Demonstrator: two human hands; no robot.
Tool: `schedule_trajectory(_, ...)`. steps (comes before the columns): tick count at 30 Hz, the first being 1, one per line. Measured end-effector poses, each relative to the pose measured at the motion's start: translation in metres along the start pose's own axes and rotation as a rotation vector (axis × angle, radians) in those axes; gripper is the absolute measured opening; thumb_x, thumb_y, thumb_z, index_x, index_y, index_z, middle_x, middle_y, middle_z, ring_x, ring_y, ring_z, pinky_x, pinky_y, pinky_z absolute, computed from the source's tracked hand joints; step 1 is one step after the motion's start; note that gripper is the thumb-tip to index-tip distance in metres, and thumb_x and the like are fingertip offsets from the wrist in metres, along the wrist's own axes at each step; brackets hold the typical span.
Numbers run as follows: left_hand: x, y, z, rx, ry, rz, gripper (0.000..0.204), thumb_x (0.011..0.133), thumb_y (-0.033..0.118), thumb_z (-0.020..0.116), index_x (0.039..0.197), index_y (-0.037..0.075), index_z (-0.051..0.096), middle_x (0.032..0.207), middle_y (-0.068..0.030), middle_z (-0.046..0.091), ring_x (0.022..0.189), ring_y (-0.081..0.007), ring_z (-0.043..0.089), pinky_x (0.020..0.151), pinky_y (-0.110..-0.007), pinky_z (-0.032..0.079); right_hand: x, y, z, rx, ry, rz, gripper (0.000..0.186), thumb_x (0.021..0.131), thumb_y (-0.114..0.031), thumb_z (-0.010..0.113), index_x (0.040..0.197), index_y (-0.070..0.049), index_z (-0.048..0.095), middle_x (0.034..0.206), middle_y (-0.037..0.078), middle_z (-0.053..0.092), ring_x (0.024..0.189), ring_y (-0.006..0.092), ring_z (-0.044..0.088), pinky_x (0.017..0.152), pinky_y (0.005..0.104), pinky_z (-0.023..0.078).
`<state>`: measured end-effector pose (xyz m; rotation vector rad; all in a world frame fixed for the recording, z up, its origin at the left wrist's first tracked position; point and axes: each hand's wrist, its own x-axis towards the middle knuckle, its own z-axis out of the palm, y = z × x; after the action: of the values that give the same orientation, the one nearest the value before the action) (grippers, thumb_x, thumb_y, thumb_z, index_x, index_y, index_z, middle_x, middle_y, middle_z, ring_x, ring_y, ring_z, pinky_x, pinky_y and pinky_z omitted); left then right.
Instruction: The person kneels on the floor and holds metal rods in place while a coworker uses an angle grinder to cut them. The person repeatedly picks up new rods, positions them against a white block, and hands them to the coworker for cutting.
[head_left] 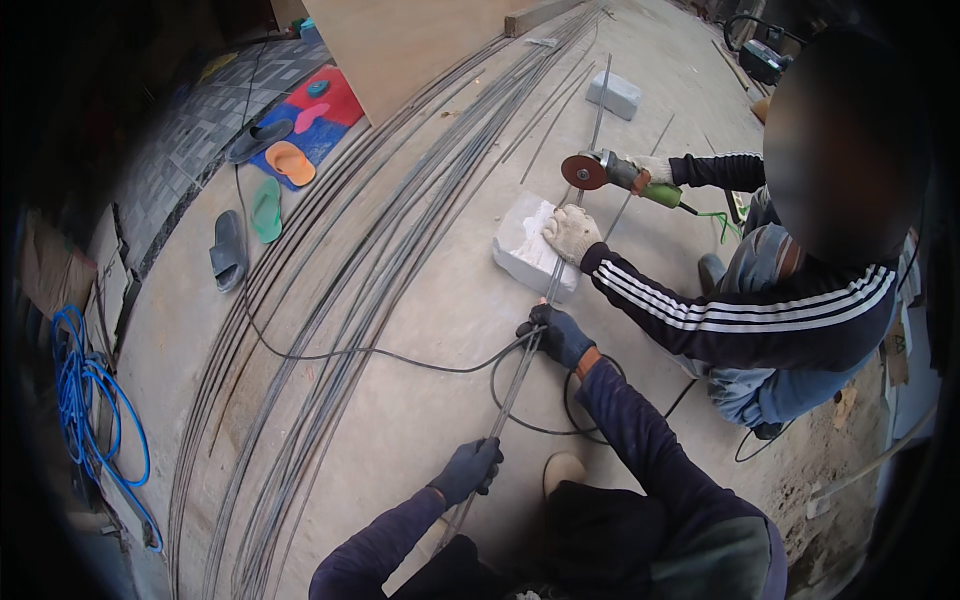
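Note:
My left hand (470,470), in a dark glove, is closed round a few thin steel rods (513,393) near their lower end. Farther along the same rods, my right hand (558,338), gloved alike, grips them just short of a pale block (512,237). The rods cross that block and run on toward a second pale block (614,94). At the right a co-worker crouches, pressing the rods on the nearer block with one white-gloved hand (572,234). The co-worker's other hand (655,172) holds a green angle grinder (625,175), its reddish disc (584,172) at the rods.
Many long steel rods (400,240) lie on the concrete at the left. A black cable (400,357) crosses them and loops near my right hand. Sandals (229,252) and a coiled blue hose (85,400) lie farther left. A tan board (400,50) stands at the back.

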<state>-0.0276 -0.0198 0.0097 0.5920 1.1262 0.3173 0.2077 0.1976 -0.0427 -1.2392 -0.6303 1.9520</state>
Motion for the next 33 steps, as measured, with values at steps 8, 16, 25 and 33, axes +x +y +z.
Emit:
schedule_trajectory(8,-0.004,-0.001,0.003,-0.013,0.018,0.008,0.042,0.104,0.044,0.042,0.094,0.005,0.055,0.068,0.0023,0.046,0.054,-0.0076,0.042,0.048,-0.027,0.038,0.004,0.006,-0.002,0.062,0.008,0.025,0.027,0.099,-0.038,0.058,0.092,-0.012,0.058,0.081,0.010,0.065,0.074,0.0249,0.067,0.071,0.0387,0.055)
schedule_trajectory(16,-0.005,0.000,0.005,0.067,0.053,0.037,0.044,0.103,0.046,0.041,0.093,0.005,0.056,0.068,0.0018,0.046,0.054,-0.0083,0.042,0.048,-0.027,0.038,0.003,0.004,-0.003,0.061,-0.022,0.013,0.025,0.100,-0.032,0.054,0.086,-0.012,0.054,0.077,0.008,0.062,0.073,0.0260,0.066,0.073,0.0431,0.054)
schedule_trajectory(25,0.000,-0.007,-0.002,0.120,0.119,0.075,0.052,0.101,0.051,0.042,0.094,0.003,0.060,0.074,-0.0038,0.056,0.055,-0.0131,0.051,0.048,-0.031,0.045,0.012,-0.001,0.011,0.008,0.010,0.037,0.035,0.103,-0.042,0.049,0.082,-0.014,0.052,0.069,0.006,0.056,0.072,0.0295,0.061,0.076,0.0495,0.052)
schedule_trajectory(33,-0.002,-0.027,0.003,0.197,0.176,0.134,0.052,0.101,0.048,0.040,0.107,0.003,0.064,0.091,-0.0128,0.068,0.065,-0.0251,0.067,0.056,-0.039,0.057,0.001,0.011,-0.021,0.033,-0.178,0.067,0.026,0.097,-0.037,0.061,0.085,-0.015,0.057,0.072,0.003,0.060,0.074,0.0261,0.060,0.081,0.0530,0.050)
